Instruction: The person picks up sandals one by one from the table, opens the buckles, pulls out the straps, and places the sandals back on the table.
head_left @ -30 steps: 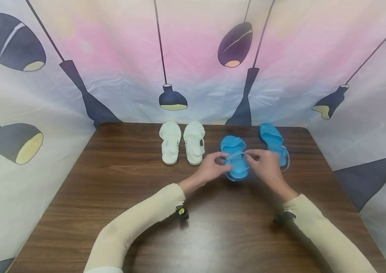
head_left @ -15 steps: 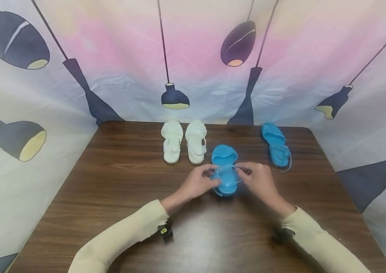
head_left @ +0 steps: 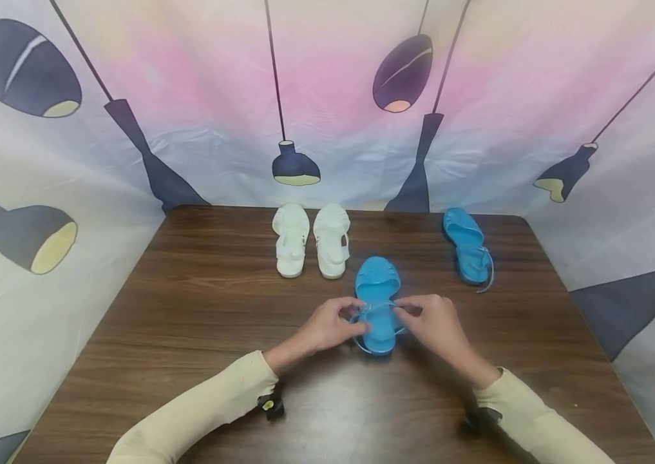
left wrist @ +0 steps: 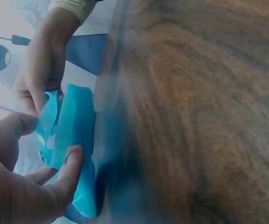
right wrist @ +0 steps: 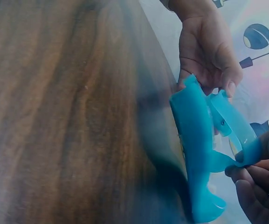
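A blue sandal (head_left: 378,283) lies on the wooden table in front of me, toe pointing away, between my two hands. At its left side my left hand (head_left: 324,325) holds the sandal, fingers near the strap's buckle and thumb by the heel. On the other side, my right hand (head_left: 433,327) pinches the translucent blue ankle strap (right wrist: 251,151) between thumb and fingers. The left wrist view shows the side of the sandal's sole (left wrist: 76,126) just over the wood, with the fingers of the left hand against it.
Two white sandals (head_left: 291,241) stand side by side at the back of the table (head_left: 217,277). A second blue sandal (head_left: 469,248), its strap hanging loose, lies at the back right. A curtain (head_left: 339,84) printed with lamps hangs behind and beside the table.
Both hands have brought the blue sandal from near the back edge toward me and slightly left, and still hold it. The white sandals and the other blue sandal have stayed put.
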The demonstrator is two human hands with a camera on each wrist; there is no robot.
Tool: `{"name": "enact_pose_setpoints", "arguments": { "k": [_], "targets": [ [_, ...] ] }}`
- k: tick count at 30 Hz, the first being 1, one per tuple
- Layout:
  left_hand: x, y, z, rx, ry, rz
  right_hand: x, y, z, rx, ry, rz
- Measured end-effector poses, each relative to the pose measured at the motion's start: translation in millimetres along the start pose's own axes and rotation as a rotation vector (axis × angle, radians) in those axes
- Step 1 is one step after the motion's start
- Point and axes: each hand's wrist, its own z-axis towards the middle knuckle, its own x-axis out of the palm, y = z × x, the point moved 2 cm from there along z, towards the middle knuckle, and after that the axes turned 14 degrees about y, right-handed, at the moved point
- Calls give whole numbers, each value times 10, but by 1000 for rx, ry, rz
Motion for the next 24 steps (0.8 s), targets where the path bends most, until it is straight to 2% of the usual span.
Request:
{"name": "enact_pose_setpoints", "arguments": {
  "k": [7, 15, 19, 24],
  "targets": [
    [20, 97, -13, -13, 35, -33, 91, -9, -35, 22, 7, -5],
    [20, 190, -25, -9, 66, -14, 141, -58, -54, 69, 66, 19],
    [7, 200, -6, -6, 66, 23, 100, -79, 2, 60, 112, -6],
    [3, 217, 13, 2, 62, 45, 46, -60, 94, 17, 122, -54]
  ]
}}
